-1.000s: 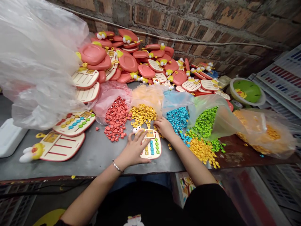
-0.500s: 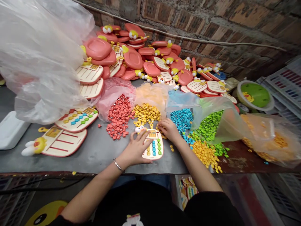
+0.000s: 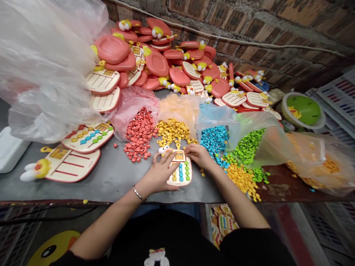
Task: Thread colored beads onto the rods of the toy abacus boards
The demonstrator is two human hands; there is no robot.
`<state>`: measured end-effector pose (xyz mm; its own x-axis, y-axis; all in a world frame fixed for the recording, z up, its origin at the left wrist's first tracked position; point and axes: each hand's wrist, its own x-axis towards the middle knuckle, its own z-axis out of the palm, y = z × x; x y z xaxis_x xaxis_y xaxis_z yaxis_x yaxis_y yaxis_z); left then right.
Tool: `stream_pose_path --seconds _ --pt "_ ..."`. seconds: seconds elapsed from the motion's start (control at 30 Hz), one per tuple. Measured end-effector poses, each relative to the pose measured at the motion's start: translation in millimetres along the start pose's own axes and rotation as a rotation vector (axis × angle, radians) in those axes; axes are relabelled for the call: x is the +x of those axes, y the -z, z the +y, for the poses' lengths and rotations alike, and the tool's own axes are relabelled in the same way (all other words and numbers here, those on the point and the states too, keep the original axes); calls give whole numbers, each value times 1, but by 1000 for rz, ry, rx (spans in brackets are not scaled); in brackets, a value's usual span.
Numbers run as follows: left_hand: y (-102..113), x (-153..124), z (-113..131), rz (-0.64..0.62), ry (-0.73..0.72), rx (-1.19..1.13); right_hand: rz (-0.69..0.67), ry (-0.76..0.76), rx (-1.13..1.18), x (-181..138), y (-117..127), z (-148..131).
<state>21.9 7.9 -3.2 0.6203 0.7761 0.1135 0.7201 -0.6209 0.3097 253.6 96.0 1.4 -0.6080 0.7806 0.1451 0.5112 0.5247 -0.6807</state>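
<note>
Head view: board [image 3: 181, 180] lies flat on the grey surface [image 3: 119, 181], close to the surface's near edge, directly under the left hand [image 3: 159, 174] and to the left of the right hand [image 3: 200, 156]. Its long axis seems to run front to back, near edge toward far side; the bead columns [image 3: 181, 172] (yellow, blue, green visible) follow that line. White-eyed head [image 3: 164, 149] sits at the board's far-left corner, yellow loop [image 3: 178, 146] at its far end.

Left hand: fingers spread wide over the board's left part, thumb along its near end, not wrapped round it; what lies beneath can't be seen. Right hand: thumb and fingers drawn together at the board's far-right corner, so it's the nearer one there. Touching or just above, can't tell; any piece pinched, can't tell either.

Edges and room: only a narrow strip of surface between board and near edge. Yellow heap [image 3: 172, 131] just beyond the far end; blue heap [image 3: 214, 142] past the right hand. Right forearm crosses the right side, loose yellow pieces [image 3: 202, 172] beside it. Widest gap is leftward, between left hand and the overlapping boards [image 3: 73, 166].
</note>
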Motion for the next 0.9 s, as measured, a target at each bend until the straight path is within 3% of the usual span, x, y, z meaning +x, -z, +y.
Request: stream_pose_path --seconds 0.1,0.2,0.3,0.47,0.7,0.9 --pt "0 0 0 -6 -8 -1 -129 -188 38 15 11 3" --pt "-1 -1 0 -11 -9 -14 -395 -326 24 38 23 0" --pt "-1 -1 0 -13 -8 -25 -583 -325 -96 62 28 -5" --pt "-2 0 -1 -14 -5 -45 -680 -251 -233 81 24 -9" --pt "-4 0 -1 14 4 -55 -569 -185 -112 59 32 -13" --pt "-2 -3 -7 155 -126 -33 -297 -464 404 15 25 -23"
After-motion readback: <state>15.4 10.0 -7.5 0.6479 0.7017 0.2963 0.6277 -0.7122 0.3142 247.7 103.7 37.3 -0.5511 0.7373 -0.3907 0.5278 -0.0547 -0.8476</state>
